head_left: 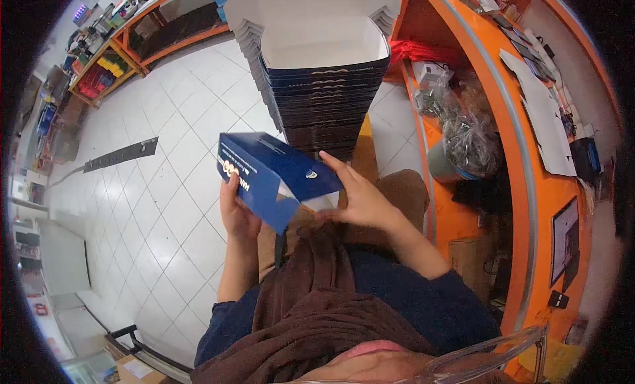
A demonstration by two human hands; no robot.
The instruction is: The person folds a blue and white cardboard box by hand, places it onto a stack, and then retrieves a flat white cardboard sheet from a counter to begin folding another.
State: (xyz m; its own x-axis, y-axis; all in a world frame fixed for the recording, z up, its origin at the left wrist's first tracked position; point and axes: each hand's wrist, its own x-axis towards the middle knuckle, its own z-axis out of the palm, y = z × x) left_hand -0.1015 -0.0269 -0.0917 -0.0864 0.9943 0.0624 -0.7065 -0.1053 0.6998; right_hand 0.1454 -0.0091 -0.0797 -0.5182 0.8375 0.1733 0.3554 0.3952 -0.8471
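Observation:
A dark blue printed carton [281, 169] is held between my two hands, in front of my lap. Its near end is open, with flaps apart and some of the white inside showing. My left hand [238, 209] grips the carton's left side, thumb on the printed face. On the right, my right hand [357, 195] holds the open end, fingers on the top edge and near the flap. Just beyond the carton rises a tall stack of nested blue boxes [324, 96] with white insides.
An orange workbench [539, 218] curves along the right, with papers and a tablet-like device on it. Plastic bags [469, 142] fill a bin on the shelf below. White floor tiles lie left, crossed by a dark strip [122, 156]. An orange shelf stands at the back left.

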